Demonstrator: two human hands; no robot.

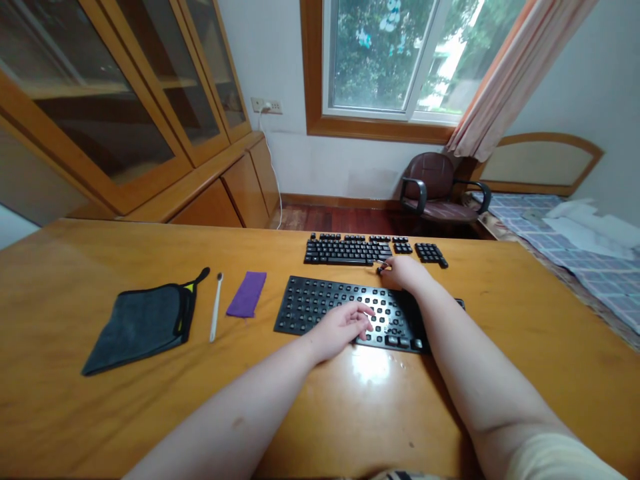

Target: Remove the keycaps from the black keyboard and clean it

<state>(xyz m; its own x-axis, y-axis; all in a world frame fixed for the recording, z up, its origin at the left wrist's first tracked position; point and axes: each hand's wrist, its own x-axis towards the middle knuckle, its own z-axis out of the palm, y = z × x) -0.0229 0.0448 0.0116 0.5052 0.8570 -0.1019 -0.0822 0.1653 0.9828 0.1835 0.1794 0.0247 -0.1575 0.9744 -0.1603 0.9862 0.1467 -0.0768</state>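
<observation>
A black keyboard base (320, 305) with most keycaps removed lies on the wooden desk (100, 253) in front of me. Beyond it the removed black keycaps (347, 251) are laid out in rows in keyboard order. My left hand (343, 327) rests on the front of the keyboard base, fingers apart, holding nothing. My right hand (406, 272) reaches past the base's far edge to the keycap rows, fingers pinched on a small dark piece, apparently a keycap (383, 269).
Left of the keyboard lie a purple cloth (247, 294), a white toothbrush (216, 307) and a dark grey cloth (140, 325). Wooden cabinets stand at the left, a chair (435, 190) under the window, a bed (575, 247) at the right.
</observation>
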